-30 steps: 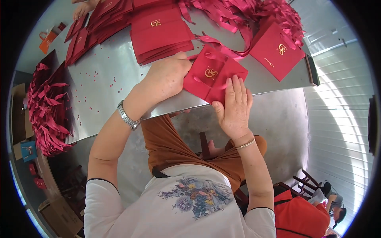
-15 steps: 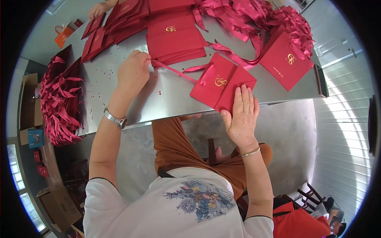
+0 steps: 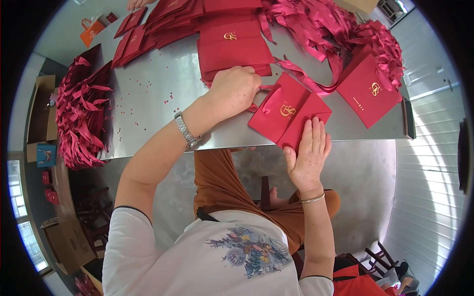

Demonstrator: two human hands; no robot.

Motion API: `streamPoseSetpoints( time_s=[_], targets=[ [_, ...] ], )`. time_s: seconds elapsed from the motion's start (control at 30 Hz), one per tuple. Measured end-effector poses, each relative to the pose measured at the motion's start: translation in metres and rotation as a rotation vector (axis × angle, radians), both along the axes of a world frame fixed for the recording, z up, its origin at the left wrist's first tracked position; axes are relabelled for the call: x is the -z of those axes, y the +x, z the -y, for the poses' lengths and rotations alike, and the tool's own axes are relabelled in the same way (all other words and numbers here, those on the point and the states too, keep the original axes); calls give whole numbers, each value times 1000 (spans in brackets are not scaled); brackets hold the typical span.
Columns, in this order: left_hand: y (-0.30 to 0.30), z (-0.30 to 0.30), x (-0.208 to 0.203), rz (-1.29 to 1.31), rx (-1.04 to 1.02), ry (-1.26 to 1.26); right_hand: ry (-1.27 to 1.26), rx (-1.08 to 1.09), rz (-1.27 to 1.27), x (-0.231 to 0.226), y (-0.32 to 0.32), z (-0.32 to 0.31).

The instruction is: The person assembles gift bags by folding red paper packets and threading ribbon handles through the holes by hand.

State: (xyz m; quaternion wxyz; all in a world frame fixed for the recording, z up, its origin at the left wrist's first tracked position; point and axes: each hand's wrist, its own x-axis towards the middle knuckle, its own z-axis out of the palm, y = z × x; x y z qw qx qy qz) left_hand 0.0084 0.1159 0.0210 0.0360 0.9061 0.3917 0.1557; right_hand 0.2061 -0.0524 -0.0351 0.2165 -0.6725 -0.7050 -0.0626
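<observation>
Left hand (image 3: 233, 91) has moved rightward to just beside the red bag (image 3: 270, 122) on the counter (image 3: 182, 61), closed round pink ribbon (image 3: 267, 87) left of it, while the right hand (image 3: 308, 160) lies open across its lower right side

On my feed, I see 1 bag (image 3: 278, 120) at the near edge of the table (image 3: 182, 74), the right hand (image 3: 309, 153) on it, the left hand (image 3: 233, 90) to its left. Behind, leftward: a bag stack (image 3: 234, 52). Behind, rightward: a ribbon heap (image 3: 316, 25) (1 other bag (image 3: 366, 98) in front). Ribboned bags (image 3: 81, 118): left end.
</observation>
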Motion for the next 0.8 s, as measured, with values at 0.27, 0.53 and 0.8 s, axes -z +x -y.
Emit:
streamPoseSetpoints(
  time_s=[0.27, 0.53, 0.8],
  targets=[
    [2, -17, 5, 65, -90, 68, -6, -27, 15, -2, 5, 1],
    [1, -20, 8, 84, -116, 100, 4, -32, 15, -3, 5, 1],
    [-10, -12, 4, 120, -143, 131, 26, -45, 20, -1, 4, 1]
  ],
)
